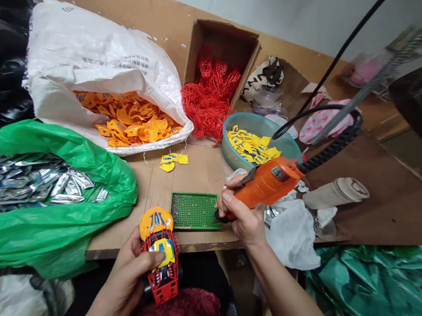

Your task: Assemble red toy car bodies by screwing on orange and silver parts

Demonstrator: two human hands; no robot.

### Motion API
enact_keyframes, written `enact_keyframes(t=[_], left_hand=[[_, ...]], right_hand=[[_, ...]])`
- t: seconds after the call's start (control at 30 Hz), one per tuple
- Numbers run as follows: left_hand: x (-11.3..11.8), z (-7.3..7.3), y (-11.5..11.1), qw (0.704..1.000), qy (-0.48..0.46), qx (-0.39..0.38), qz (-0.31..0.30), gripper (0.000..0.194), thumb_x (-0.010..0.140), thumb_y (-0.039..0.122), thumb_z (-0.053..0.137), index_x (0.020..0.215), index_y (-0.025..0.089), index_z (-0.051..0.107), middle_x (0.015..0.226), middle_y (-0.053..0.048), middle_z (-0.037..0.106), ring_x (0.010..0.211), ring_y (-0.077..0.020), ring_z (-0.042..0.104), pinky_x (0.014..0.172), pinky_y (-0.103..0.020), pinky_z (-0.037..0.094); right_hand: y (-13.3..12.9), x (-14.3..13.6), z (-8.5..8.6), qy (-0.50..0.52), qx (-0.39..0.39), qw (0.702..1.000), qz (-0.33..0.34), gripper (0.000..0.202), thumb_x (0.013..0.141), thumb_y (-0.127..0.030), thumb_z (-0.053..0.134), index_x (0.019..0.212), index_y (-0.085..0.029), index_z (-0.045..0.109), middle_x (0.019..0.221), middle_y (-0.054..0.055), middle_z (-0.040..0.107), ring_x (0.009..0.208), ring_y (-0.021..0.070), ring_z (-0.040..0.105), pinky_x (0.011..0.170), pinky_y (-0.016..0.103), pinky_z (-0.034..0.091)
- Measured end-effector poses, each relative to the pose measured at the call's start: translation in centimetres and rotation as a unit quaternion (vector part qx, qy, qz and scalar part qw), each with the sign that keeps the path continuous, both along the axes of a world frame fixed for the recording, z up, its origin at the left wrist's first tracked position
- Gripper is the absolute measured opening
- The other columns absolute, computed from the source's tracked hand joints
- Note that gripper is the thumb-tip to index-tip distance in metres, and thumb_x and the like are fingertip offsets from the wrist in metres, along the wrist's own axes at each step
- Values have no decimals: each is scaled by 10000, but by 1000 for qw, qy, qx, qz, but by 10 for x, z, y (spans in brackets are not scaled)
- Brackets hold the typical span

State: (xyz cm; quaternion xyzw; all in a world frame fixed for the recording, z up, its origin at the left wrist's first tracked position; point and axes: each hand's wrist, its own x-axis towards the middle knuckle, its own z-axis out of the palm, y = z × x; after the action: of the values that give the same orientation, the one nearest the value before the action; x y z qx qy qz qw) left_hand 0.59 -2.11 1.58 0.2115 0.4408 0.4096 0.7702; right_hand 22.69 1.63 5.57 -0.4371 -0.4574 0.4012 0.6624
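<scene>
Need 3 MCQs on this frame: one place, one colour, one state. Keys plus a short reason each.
1. Where does the green screw tray lie?
A. inside the cardboard box
B. on the table near its front edge, between the two hands
C. in the teal bowl

2. What colour is the body of the electric screwdriver?
A. orange
B. blue
C. white

3. How is the toy car held?
A. lying loose on the table
B. in the right hand
C. gripped in the left hand, thumb across it

Key:
1 B: the tray sits flat on the table just ahead of the hands.
2 A: the tool's casing is orange, held in the right hand.
3 C: the left hand's fingers wrap the red frame below the table edge.
</scene>
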Motion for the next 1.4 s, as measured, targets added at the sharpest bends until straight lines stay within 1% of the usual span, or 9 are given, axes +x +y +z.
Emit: enact_keyframes(t=[0.17,0.3,0.43,0.63,0.87,1.03,1.13,1.2,1.4], left_hand=[[1,-4,1,1000,2,9,4,592,579,207,853,1124,145,631,870,-108,772,661,-233,703,603,-327,585],[1,-5,1,1000,1,-3,11,630,568,212,862,1150,156,626,862,-90,765,686,-251,720,613,-328,585],[0,-4,2,1000,3,-5,11,674,567,206,862,1187,153,603,847,-83,759,664,-232,710,600,-312,576],[1,-4,2,1000,14,-7,12,680,569,211,866,1190,152,594,787,-54,738,671,-240,712,617,-324,586],[3,-3,2,1000,-6,-8,13,636,568,202,861,1156,160,621,787,-49,741,618,-203,684,586,-292,561],[4,2,3,1000,-1,-13,18,584,569,192,859,1112,154,645,794,-62,753,629,-209,694,597,-294,568],[4,5,3,1000,2,-17,23,587,548,193,865,1096,150,659,799,-65,757,637,-219,704,618,-307,579],[4,5,3,1000,4,-19,24,583,542,191,864,1087,154,661,792,-56,752,630,-214,702,620,-305,577],[4,-1,1,1000,-10,2,23,558,561,182,848,1084,156,658,800,-59,752,658,-224,703,611,-302,568]], right_hand=[[-1,-4,-9,30,5,999,9,225,832,-286,716,993,-234,568,606,-82,534,456,111,535,506,281,478],[0,-7,-16,33,-1,999,13,250,818,-301,730,989,-246,556,606,-83,537,446,118,532,481,281,469],[2,-6,-21,32,-9,999,13,258,818,-306,736,994,-236,561,630,-74,554,452,112,539,482,277,473],[3,-6,-24,31,-8,999,17,248,827,-299,736,988,-228,561,630,-70,554,459,113,544,480,277,469],[3,-7,-27,15,-18,1000,13,263,817,-338,744,981,-226,571,635,-64,563,451,119,533,474,289,461],[3,-7,-28,12,-17,1000,17,259,820,-327,739,990,-226,572,632,-65,563,457,119,539,484,290,460],[5,-6,-22,21,-10,1000,14,253,812,-312,733,983,-237,562,601,-81,550,440,123,536,493,299,466],[8,-6,-13,28,8,1000,10,245,806,-305,725,975,-242,558,568,-93,539,426,123,528,507,304,475],[9,-24,29,113,50,992,25,220,757,-282,719,915,-241,572,484,-103,496,363,119,461,483,307,445]])
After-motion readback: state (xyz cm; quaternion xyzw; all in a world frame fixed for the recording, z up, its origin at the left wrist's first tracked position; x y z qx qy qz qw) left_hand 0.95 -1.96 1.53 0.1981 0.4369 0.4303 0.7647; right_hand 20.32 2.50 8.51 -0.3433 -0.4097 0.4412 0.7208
